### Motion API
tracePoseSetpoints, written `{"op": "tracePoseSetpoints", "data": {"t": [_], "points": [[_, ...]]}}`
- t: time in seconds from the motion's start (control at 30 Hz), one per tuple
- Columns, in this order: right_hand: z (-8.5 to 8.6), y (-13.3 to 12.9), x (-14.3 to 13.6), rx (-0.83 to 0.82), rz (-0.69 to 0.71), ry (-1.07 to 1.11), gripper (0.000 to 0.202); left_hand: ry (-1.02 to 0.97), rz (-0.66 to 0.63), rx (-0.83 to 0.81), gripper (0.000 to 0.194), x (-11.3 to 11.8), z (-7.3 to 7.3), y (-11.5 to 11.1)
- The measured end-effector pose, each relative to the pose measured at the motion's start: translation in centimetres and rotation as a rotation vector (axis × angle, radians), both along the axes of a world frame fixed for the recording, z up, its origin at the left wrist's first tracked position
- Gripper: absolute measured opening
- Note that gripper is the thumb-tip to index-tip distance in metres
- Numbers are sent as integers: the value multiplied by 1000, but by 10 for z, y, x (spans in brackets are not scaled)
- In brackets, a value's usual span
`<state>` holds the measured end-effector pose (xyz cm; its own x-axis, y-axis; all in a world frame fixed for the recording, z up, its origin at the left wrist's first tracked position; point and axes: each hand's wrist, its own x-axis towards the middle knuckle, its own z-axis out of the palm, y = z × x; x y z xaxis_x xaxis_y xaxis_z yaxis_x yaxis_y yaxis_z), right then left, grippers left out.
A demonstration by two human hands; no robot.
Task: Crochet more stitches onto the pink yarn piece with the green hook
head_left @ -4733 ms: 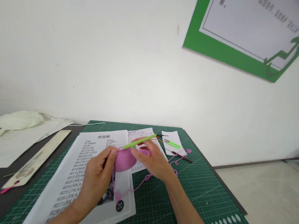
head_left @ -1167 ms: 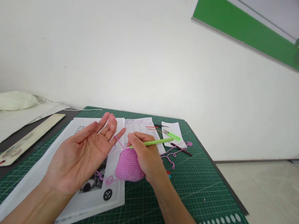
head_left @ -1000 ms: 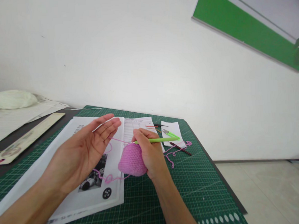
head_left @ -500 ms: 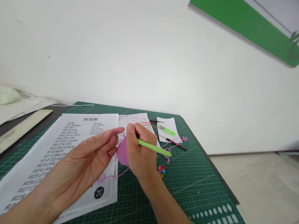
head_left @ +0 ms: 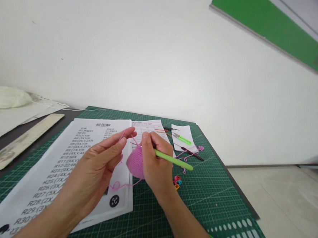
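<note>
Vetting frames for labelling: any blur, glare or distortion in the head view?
Head view: even, soft light, no glare, only faint shadows on the mat. Wide-angle warp tilts the poster and bends the mat grid. Both hands, left and right, the hook and the pattern sheet are sharp; corners go soft.

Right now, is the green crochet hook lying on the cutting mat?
No, the green crochet hook is gripped in the right hand, raised above the cutting mat beside the pink crochet piece.
</note>
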<state>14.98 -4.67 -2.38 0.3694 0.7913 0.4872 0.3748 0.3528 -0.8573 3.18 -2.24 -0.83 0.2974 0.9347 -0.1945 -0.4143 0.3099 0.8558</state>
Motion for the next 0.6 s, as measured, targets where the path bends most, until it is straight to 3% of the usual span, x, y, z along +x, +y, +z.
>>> {"op": "tracePoseSetpoints", "data": {"t": [0.3,0.6], "points": [[7,-1,8,-5,100,-10,39,134,-120,174,48,-2,-3,-5],[2,-6,6,81,44,-203,35,154,-220,205,43,-6,-6,-5]]}}
